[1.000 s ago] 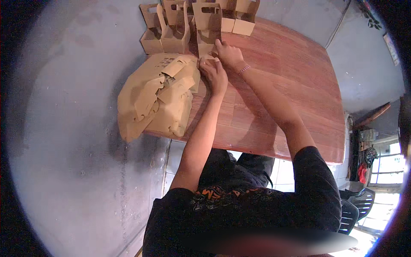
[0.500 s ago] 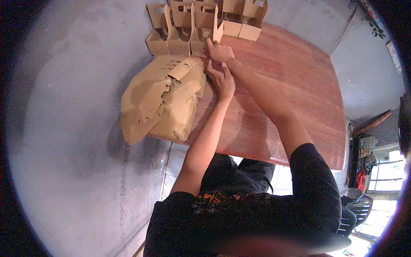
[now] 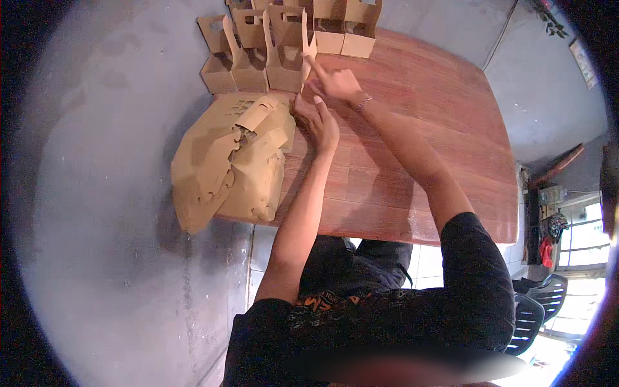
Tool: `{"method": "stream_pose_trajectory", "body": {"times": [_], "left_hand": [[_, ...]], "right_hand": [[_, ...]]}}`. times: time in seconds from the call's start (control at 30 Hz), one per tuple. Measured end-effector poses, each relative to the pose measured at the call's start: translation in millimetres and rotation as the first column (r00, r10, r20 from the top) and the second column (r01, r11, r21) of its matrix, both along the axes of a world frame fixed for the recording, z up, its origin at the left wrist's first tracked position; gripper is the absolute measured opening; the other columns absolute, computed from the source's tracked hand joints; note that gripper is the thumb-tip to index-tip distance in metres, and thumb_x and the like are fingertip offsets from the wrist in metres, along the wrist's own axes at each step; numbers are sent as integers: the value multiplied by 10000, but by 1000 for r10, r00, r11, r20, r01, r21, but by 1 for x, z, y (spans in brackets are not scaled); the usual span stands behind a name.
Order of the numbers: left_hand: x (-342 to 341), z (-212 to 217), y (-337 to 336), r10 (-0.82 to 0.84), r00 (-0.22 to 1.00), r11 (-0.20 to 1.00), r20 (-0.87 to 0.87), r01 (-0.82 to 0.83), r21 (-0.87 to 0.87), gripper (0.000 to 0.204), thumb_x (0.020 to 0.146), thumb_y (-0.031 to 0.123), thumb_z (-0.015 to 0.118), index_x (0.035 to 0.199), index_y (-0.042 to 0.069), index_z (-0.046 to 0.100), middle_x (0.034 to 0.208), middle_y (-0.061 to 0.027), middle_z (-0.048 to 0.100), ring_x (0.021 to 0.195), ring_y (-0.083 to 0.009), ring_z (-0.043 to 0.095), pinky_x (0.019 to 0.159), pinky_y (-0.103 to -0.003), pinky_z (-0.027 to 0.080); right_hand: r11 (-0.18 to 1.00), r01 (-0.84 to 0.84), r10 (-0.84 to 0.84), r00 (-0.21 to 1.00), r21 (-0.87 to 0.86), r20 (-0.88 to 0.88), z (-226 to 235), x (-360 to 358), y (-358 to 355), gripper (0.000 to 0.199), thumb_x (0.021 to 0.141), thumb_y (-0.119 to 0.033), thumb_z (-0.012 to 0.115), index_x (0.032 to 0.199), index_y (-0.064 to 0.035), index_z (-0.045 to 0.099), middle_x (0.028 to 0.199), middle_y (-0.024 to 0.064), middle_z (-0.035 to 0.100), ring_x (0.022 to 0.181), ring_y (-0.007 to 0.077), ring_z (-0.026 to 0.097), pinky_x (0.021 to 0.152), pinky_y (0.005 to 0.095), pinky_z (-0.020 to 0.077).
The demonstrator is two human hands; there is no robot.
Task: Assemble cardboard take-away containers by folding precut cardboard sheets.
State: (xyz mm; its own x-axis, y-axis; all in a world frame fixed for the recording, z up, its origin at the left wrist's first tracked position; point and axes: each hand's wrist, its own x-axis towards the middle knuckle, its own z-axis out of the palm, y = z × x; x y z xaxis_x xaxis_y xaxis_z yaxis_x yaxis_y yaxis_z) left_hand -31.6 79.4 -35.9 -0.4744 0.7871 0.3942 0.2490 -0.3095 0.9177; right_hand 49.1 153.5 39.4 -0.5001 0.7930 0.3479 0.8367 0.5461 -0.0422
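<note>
Cardboard carrier (image 3: pixel 308 48), upright at the far desk (image 3: pixel 412 148) edge beside the row of finished carriers (image 3: pixel 258 51), is pinched by right hand (image 3: pixel 335 82), left hand (image 3: pixel 319 119) loosely curled, gripping nothing; judged mid-assembly, next needs squaring and seating.
</note>
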Motion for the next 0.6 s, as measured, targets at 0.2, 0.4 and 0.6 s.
{"method": "stream_pose_trajectory", "body": {"times": [0.2, 0.4, 0.6], "left_hand": [[15, 5, 7, -29, 983, 999, -180, 31, 11, 657, 953, 244, 588, 1380, -126, 252, 1401, -349, 334, 1322, -460, 334, 1112, -519, 256], [15, 0, 23, 83, 936, 997, -341, -79, 26, 762, 891, 229, 654, 1400, -145, 227, 1428, -375, 303, 1364, -505, 273, 1132, -552, 229], [19, 7, 23, -35, 830, 999, -557, 21, -33, 641, 823, 166, 698, 1338, -75, 400, 1234, -287, 451, 1198, -425, 432, 1080, -530, 299]], "right_hand": [[941, 231, -202, 970, 248, -134, -14, 106, 65, 644, 920, -345, 599, 1484, -181, 335, 1284, 166, 564, 1146, 373, 576, 848, 489, 527], [840, 428, -463, 886, 333, 30, -12, 125, 101, 570, 918, -343, 609, 1423, -171, 409, 1524, 127, 350, 1364, 426, 349, 1074, 607, 349], [886, 451, -460, 884, 106, 88, -13, 119, 127, 485, 972, -376, 511, 1417, -196, 434, 1349, 176, 563, 1218, 373, 564, 1057, 674, 313]]}}
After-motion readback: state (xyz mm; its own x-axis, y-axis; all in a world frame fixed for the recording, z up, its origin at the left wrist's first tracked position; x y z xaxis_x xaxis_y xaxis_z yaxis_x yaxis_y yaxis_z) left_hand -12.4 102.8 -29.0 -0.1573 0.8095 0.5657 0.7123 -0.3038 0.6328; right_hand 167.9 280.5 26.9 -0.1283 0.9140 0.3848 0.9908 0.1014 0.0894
